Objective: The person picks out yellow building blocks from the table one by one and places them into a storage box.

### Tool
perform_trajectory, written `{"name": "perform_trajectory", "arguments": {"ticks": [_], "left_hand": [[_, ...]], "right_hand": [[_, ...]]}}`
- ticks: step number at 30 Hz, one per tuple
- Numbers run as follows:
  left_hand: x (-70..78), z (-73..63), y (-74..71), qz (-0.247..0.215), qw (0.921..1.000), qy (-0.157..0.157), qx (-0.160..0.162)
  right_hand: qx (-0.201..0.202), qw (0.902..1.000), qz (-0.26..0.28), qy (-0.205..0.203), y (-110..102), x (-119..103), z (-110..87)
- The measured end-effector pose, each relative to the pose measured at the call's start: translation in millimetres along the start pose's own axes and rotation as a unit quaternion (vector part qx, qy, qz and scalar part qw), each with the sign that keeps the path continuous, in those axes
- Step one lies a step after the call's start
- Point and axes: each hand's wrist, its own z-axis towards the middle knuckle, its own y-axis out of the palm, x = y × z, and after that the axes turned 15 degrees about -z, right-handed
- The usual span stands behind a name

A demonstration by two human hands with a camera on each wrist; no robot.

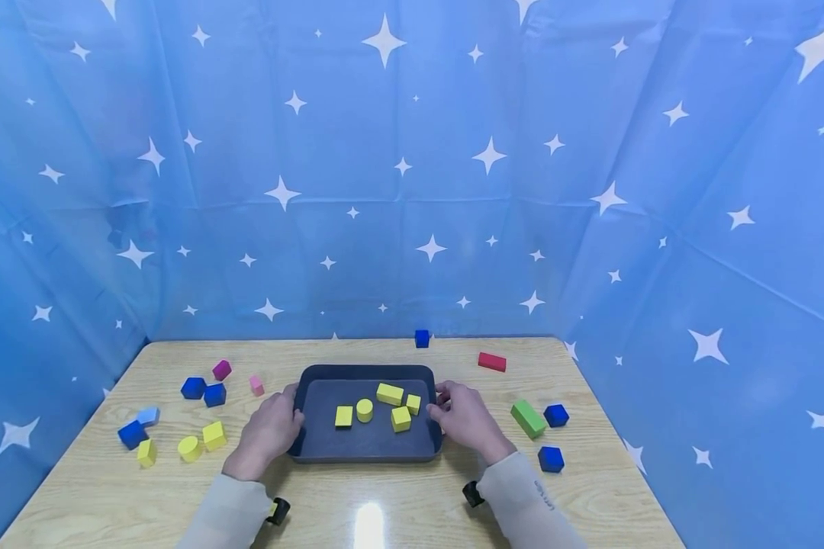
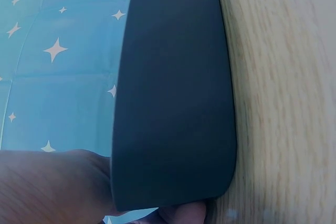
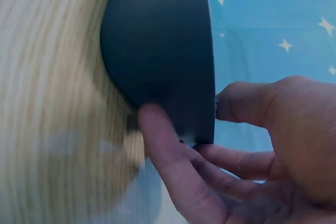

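A dark grey rectangular tray (image 1: 364, 448) lies at the middle of the table, with several yellow blocks (image 1: 389, 394) inside, one of them a cylinder (image 1: 365, 410). My left hand (image 1: 272, 425) grips its left side, thumb over the rim. On the opposite side my right hand (image 1: 468, 416) holds the tray between thumb and fingers. In the right wrist view the thumb is at the rim, and a fingertip (image 3: 152, 115) touches the outer wall (image 3: 157, 40) low down. The tray's wall (image 2: 173, 98) hides most of the left fingers in the left wrist view.
Left of the tray lie blue blocks (image 1: 193, 388), yellow blocks (image 1: 214, 435), a magenta block (image 1: 222, 370) and a pink one (image 1: 257, 386). To the right are a green block (image 1: 528, 419), blue blocks (image 1: 551, 459) and a red block (image 1: 492, 361). A blue cube (image 1: 422, 338) sits by the back edge.
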Motion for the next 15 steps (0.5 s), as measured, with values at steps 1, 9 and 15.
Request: {"name": "perform_trajectory", "arguments": {"ticks": [1,9,15], "left_hand": [[0.6,-0.1,-0.1,-0.001,1.0,0.0,0.0],[2.2,-1.8,-0.6,-0.001,1.0,0.001,0.0],[1.9,-0.7,-1.5,-0.003,1.0,0.0,-0.003]], "right_hand": [[0.0,1.0,0.003,0.001,0.4,-0.2,-0.3],[-0.005,0.9993,0.032,0.018,5.4,0.3,0.0],[-0.001,0.9993,0.029,0.021,8.8,0.3,1.1]]}}
